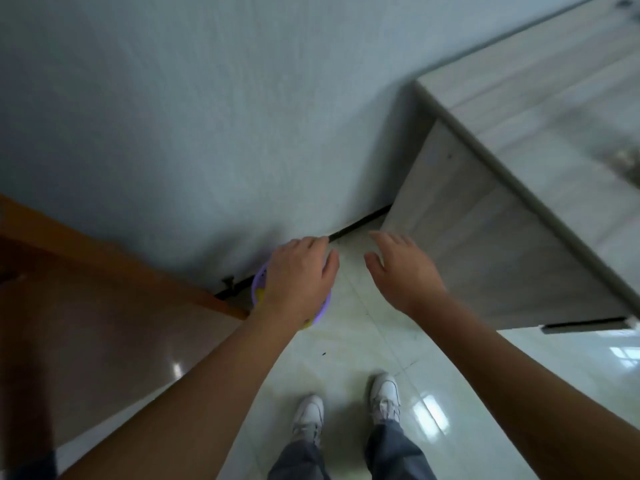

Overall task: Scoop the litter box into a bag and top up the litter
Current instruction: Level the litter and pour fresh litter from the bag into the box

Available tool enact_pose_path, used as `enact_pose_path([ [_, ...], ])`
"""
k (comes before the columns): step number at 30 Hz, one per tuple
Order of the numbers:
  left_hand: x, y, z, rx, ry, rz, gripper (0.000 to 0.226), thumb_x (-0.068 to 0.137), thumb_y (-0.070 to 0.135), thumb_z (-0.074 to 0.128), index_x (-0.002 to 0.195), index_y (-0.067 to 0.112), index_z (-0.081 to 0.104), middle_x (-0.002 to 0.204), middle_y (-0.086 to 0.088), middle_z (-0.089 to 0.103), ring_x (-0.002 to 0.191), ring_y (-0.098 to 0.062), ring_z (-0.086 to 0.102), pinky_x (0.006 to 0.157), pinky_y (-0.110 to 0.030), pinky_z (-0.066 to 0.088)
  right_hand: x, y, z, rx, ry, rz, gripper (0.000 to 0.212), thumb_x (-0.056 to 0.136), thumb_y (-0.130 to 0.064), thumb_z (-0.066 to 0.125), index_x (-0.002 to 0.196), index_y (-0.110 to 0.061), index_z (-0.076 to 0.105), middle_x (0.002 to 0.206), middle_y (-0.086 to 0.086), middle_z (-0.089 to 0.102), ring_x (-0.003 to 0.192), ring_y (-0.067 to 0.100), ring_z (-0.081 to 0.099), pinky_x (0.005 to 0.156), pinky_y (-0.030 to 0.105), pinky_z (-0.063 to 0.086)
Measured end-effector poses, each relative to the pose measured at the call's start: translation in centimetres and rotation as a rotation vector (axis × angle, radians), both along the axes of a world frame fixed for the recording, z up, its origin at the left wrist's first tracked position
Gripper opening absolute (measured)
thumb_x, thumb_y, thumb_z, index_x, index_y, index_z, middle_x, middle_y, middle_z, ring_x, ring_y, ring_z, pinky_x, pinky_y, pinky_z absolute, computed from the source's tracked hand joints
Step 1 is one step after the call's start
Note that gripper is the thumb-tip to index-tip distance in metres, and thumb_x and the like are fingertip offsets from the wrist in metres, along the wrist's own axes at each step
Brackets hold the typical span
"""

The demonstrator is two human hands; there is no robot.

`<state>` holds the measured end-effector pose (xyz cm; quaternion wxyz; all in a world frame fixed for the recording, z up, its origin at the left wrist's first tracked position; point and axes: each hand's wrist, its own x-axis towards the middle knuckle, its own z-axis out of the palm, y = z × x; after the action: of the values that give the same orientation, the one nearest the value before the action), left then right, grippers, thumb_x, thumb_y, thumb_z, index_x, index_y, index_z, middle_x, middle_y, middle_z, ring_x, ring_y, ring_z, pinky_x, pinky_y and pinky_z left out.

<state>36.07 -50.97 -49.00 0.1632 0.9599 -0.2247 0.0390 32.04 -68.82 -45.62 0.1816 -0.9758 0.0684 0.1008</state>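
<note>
A round purple basket (258, 289) with something yellow inside stands on the floor at the foot of the wall. My left hand (298, 275) hovers over it and hides most of it; its fingers are apart and nothing is in them. Just to the right, my right hand (403, 268) is stretched out above the floor tiles, fingers spread, empty. Both arms reach forward from the bottom of the view. No litter box, scoop or bag shows in this blurred frame.
A brown wooden door (104, 306) stands open on the left. A pale wood-grain cabinet (502, 237) fills the right, with the grey wall (207, 133) between them. My feet in white shoes (384, 396) stand on glossy floor tiles (353, 341).
</note>
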Motion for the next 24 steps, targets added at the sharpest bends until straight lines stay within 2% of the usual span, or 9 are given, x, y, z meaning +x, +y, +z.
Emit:
enact_pose_path([
  [4, -1.4, -1.8, 9.2, -0.017, -0.112, -0.173, 0.038, 0.092, 0.035, 0.046, 0.109, 0.011, 0.071, 0.097, -0.005, 0.073, 0.086, -0.029, 0.067, 0.076, -0.038, 0.051, -3.5, -2.0, 10.4, -0.064, -0.090, -0.103, 0.042, 0.102, -0.033, 0.039, 0.140, -0.016, 0.046, 0.137, 0.004, 0.054, 0.127, 0.025, 0.045, 0.099, 0.037, 0.040],
  [7, -2.9, -2.7, 16.1, -0.006, -0.156, -0.270, 0.043, 0.093, 0.038, 0.044, 0.112, 0.010, 0.071, 0.101, -0.005, 0.074, 0.088, -0.028, 0.067, 0.079, -0.037, 0.050, -6.7, -2.6, 17.7, -0.105, -0.115, -0.183, 0.041, 0.103, -0.037, 0.036, 0.136, -0.017, 0.048, 0.138, 0.003, 0.054, 0.130, 0.023, 0.044, 0.101, 0.038, 0.041],
  [12, -6.1, -4.8, 26.0, -0.087, -0.169, -0.377, 0.042, 0.097, 0.041, 0.040, 0.101, 0.013, 0.070, 0.090, -0.006, 0.072, 0.078, -0.031, 0.065, 0.068, -0.037, 0.048, -12.7, -2.4, 26.9, -0.157, -0.177, -0.347, 0.039, 0.102, -0.039, 0.036, 0.132, -0.018, 0.050, 0.135, 0.003, 0.056, 0.125, 0.022, 0.049, 0.098, 0.038, 0.043],
  [18, -11.0, -9.7, 34.3, -0.176, -0.271, -0.608, 0.048, 0.098, 0.042, 0.038, 0.111, 0.010, 0.072, 0.101, -0.006, 0.074, 0.087, -0.026, 0.069, 0.077, -0.037, 0.052, -20.9, -3.4, 33.4, -0.202, -0.294, -0.561, 0.046, 0.101, -0.041, 0.037, 0.142, -0.021, 0.044, 0.145, -0.002, 0.050, 0.134, 0.018, 0.042, 0.106, 0.035, 0.038],
  [24, -18.2, -15.8, 38.1, -0.149, -0.323, -0.843, 0.048, 0.098, 0.043, 0.036, 0.108, 0.011, 0.072, 0.099, -0.005, 0.075, 0.082, -0.024, 0.069, 0.074, -0.038, 0.054, -31.5, -5.7, 36.3, -0.281, -0.293, -0.776, 0.049, 0.101, -0.043, 0.036, 0.145, -0.020, 0.042, 0.147, -0.002, 0.048, 0.138, 0.019, 0.039, 0.109, 0.037, 0.037],
])
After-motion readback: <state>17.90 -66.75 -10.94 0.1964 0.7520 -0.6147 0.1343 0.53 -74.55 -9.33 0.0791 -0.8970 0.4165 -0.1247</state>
